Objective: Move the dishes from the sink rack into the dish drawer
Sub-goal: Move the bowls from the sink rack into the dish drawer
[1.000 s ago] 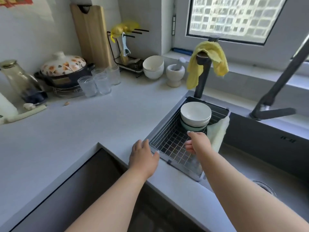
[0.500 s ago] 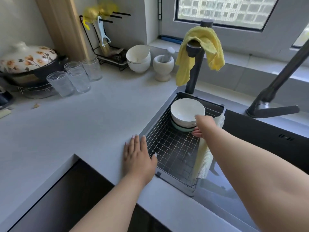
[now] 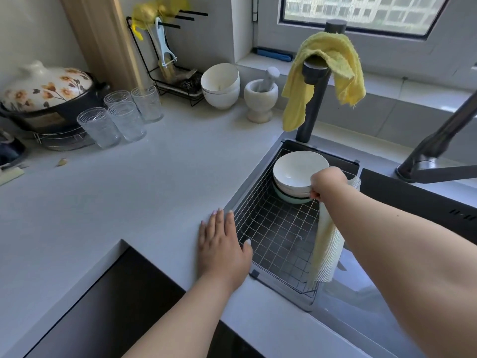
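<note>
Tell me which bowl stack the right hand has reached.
The stack in the sink rack: white bowls on a pale green one, right hand at their rim. The white stack beside the mortar sits untouched on the counter.

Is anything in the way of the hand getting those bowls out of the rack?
Nothing visible. The right hand is already at the rim of the stacked bowls in the sink rack. A pale cloth hangs on the rack's right edge, beside the arm, not between. The left hand rests flat on the counter.
</note>
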The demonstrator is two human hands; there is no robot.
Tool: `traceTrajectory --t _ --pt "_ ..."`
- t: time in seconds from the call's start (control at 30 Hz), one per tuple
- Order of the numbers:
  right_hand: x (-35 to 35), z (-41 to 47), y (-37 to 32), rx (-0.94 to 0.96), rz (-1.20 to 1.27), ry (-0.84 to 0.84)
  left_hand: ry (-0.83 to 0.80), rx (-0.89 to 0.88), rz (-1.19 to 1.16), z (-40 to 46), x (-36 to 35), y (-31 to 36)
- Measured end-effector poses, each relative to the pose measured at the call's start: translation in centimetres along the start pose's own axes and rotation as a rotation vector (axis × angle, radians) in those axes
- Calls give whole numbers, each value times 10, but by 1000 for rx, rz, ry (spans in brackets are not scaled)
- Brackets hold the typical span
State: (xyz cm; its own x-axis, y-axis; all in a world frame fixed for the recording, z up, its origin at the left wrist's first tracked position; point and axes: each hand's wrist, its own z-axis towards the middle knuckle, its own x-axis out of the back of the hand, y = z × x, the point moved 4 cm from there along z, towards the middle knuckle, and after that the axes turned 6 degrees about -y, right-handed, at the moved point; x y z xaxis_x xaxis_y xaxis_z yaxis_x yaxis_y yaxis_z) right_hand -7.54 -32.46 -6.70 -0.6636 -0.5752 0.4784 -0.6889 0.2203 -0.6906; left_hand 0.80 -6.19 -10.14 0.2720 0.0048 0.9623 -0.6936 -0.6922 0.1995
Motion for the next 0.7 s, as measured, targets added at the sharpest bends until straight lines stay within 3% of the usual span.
traceTrajectory --t 0.5,0.6,0.7 --pt "20 -37 -9 201 -105 240 -29 -29 -93 3 4 -7" --pt "18 -63 -8 273 -36 220 -55 -31 -355 8 9 -14" --pt "7 -92 -11 325 33 176 -51 87 -879 7 24 -24"
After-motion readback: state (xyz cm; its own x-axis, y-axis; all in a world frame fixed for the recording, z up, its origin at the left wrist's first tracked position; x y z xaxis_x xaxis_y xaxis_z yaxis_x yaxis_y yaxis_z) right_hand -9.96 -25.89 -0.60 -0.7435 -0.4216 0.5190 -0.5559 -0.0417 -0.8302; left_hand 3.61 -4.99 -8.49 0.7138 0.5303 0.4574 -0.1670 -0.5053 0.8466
